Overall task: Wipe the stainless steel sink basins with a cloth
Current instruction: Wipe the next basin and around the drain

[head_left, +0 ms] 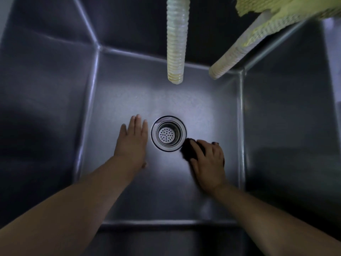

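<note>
Both forearms reach down into the steel basin [118, 191]. Left hand [133, 143]: fingers straight and together, palm flat on the floor just left of the drain strainer [168, 133], holding nothing. Right hand [208, 163]: fingers curled over a dark cloth [188, 148] (largely hidden beneath them), pressing it to the floor at the strainer's lower right rim. Two ribbed hoses [176, 43] hang above

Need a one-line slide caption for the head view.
Right hand presses dark cloth beside the drain; left hand lies flat on the basin floor.
</note>
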`<state>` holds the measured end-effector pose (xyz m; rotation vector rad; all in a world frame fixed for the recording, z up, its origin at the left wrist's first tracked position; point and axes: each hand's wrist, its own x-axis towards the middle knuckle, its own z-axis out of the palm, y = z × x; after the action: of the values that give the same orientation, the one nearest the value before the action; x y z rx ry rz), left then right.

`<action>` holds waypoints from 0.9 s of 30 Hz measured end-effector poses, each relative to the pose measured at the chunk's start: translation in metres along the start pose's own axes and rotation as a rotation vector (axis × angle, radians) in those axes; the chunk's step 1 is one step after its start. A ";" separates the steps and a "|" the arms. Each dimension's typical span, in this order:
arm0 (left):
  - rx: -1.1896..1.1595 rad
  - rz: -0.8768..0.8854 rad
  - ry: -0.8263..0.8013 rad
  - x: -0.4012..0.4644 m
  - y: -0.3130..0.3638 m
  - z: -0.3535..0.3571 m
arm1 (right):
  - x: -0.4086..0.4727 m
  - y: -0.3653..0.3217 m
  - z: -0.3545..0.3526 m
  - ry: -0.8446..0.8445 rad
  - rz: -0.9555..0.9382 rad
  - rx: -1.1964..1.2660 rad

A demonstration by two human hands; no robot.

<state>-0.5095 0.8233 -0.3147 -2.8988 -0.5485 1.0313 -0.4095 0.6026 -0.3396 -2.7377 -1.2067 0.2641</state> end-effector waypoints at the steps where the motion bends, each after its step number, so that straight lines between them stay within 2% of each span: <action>1: -0.015 -0.022 -0.003 -0.001 -0.001 0.002 | 0.008 0.001 0.002 0.006 0.039 -0.007; 5: -0.066 -0.008 -0.018 0.004 -0.003 0.003 | 0.075 -0.006 0.011 0.063 0.251 -0.029; 8: -0.123 0.021 -0.025 0.007 -0.008 0.005 | 0.140 -0.020 0.015 0.053 0.242 -0.034; 13: -0.301 0.061 0.071 -0.002 -0.021 0.012 | 0.197 -0.074 0.024 -0.034 -0.024 -0.117; 19: -0.344 -0.253 0.352 -0.048 -0.046 0.006 | 0.155 -0.114 0.031 -0.108 -0.378 -0.179; 23: -0.347 -0.316 0.328 -0.069 -0.061 -0.002 | 0.085 -0.111 0.027 -0.211 -0.641 -0.176; 27: -0.302 -0.281 0.189 -0.088 -0.059 -0.011 | 0.008 -0.068 0.018 -0.309 -0.877 -0.232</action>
<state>-0.5848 0.8503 -0.2448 -2.9959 -1.1462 0.6818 -0.4567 0.6552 -0.3450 -2.0711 -2.4864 0.4562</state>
